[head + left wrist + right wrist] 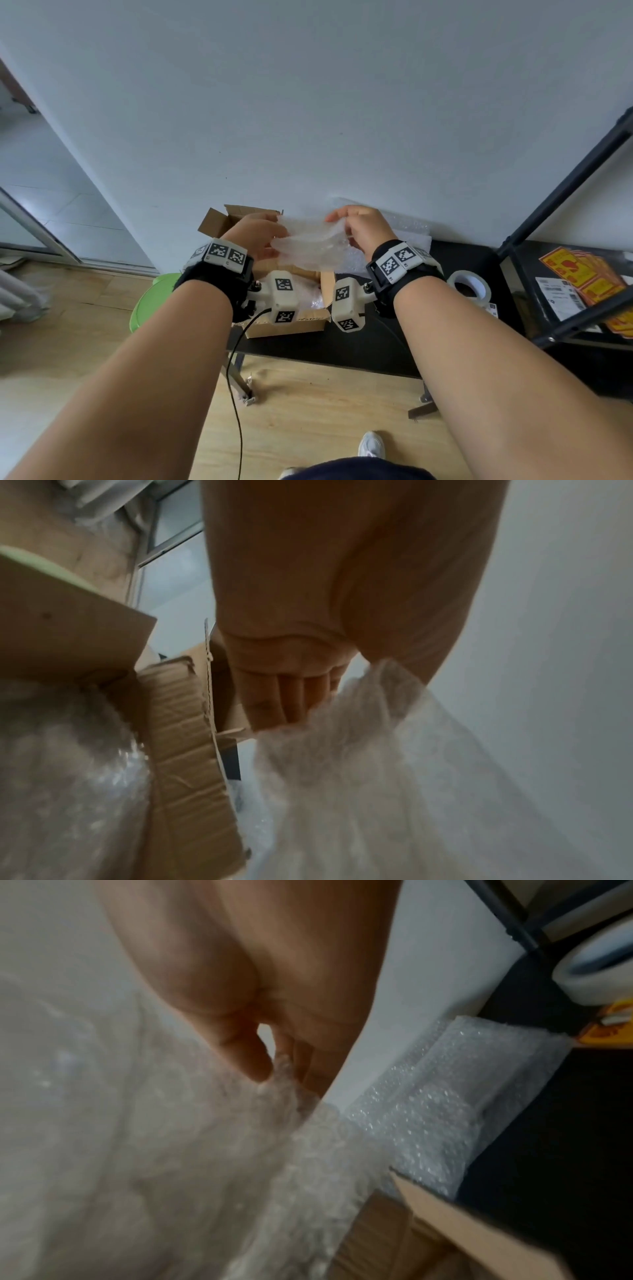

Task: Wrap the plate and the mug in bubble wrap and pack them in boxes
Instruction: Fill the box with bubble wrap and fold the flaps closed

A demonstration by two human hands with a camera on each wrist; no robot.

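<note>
Bubble wrap (310,245) long axis runs left-right; we pinch it with left hand (255,236) and right hand (363,228) above box (287,323).

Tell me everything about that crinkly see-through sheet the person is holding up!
The bubble wrap sheet is thin, cloudy-clear plastic covered in tiny bubbles. It is crumpled and bunched, held up in the air over the open cardboard box. The left hand holds its left side, and the right hand pinches its top edge between thumb and fingers. The rest hangs loose below. Whether anything is wrapped inside cannot be told.
</note>
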